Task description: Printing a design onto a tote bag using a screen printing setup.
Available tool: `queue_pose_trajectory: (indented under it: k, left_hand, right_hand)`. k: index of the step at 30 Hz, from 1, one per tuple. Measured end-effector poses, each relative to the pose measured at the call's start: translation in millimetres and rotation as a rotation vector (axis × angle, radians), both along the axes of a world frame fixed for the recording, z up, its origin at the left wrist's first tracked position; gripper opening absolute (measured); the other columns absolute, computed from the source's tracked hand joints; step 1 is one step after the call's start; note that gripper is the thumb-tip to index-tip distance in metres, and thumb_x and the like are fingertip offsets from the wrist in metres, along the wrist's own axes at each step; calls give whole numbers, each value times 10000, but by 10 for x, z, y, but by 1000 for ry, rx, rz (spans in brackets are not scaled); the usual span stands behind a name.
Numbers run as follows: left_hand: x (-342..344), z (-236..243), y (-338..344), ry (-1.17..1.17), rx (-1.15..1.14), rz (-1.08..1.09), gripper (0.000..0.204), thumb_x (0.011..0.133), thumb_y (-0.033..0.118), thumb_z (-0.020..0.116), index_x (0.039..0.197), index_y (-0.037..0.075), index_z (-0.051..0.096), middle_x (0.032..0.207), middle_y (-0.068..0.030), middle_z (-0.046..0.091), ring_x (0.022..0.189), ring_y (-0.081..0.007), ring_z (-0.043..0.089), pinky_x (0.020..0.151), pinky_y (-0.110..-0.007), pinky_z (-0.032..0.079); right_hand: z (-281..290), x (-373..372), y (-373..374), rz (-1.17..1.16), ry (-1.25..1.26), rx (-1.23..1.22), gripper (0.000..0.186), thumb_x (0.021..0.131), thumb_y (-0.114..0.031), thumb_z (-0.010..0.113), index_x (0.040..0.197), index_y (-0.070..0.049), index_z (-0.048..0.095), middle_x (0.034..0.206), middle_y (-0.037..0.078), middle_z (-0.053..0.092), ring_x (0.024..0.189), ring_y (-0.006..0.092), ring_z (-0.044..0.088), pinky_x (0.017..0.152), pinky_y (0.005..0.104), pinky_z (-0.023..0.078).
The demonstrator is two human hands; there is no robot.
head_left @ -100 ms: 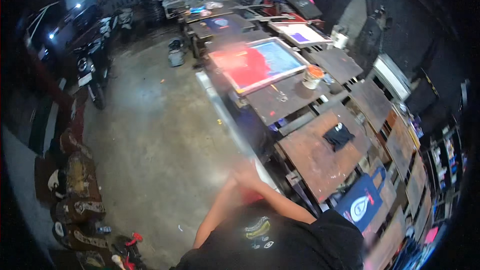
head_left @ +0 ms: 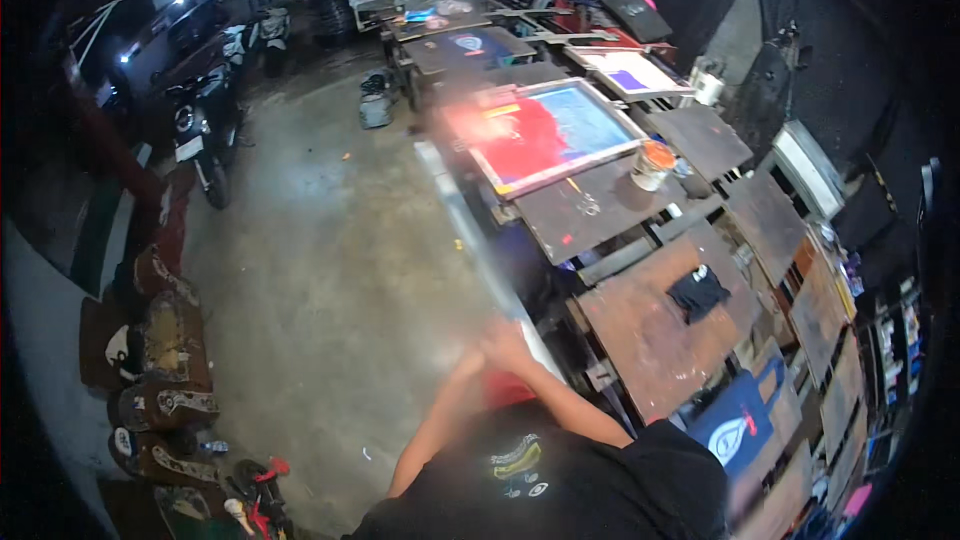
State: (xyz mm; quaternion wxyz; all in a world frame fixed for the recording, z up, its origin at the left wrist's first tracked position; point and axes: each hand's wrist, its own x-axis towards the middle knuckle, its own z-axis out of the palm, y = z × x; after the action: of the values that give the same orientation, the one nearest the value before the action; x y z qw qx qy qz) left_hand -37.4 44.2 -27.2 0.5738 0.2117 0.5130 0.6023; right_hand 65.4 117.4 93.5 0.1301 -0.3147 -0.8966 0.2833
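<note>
Hands blur on long frame, grip unclear; orange-lidded tub sits closed.

The hands and the long bar they meet are blurred; grip unclear.

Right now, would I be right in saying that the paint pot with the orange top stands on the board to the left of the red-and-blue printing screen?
Not quite: in the head view the paint pot stands on the board to the right of the red-and-blue printing screen, near its right-hand corner, not to its left.
</note>
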Motion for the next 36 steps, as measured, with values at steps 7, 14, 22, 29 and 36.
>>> queue_pose_trajectory:
  k: [7,14,22,29,36]
  left_hand:
    - [-578,787,1213,-3,-49,38,323,949,173,533,1228,22,594,1177,-122,663,1044,-224,643,931,-378,501]
    - [-1060,1001,2242,-22,-145,142,366,979,247,534,1276,32,544,1205,-154,651,1043,-270,645,911,-414,515]
    - [-1944,655,2608,-154,-256,302,368,976,295,539,1257,58,524,1272,-149,612,1049,-259,636,843,-357,498]
    - [-2817,573,3214,-227,-281,331,327,983,291,536,1232,79,538,1231,-116,630,1007,-223,649,785,-319,501]
    - [-4151,648,4188,49,-225,90,310,986,280,532,1214,73,570,1135,-82,672,909,-160,665,718,-259,493]
  right_hand:
    - [-459,-248,1586,-197,232,-311,306,872,-237,614,1030,18,674,942,197,703,873,264,702,785,359,542]
    - [-109,-433,2684,-311,412,-350,247,866,-197,674,1004,8,684,859,140,710,765,159,664,709,306,523]
    - [-231,-810,3296,-502,427,-506,541,896,-224,659,1336,17,457,918,155,706,791,210,694,714,326,536]
    - [-292,-1366,3411,-616,282,-453,833,882,-277,672,1417,133,182,898,153,708,764,236,692,721,336,534]
    - [-266,-1943,3252,-850,-215,-159,1013,863,-409,638,1427,178,35,845,298,652,787,456,648,709,513,514]
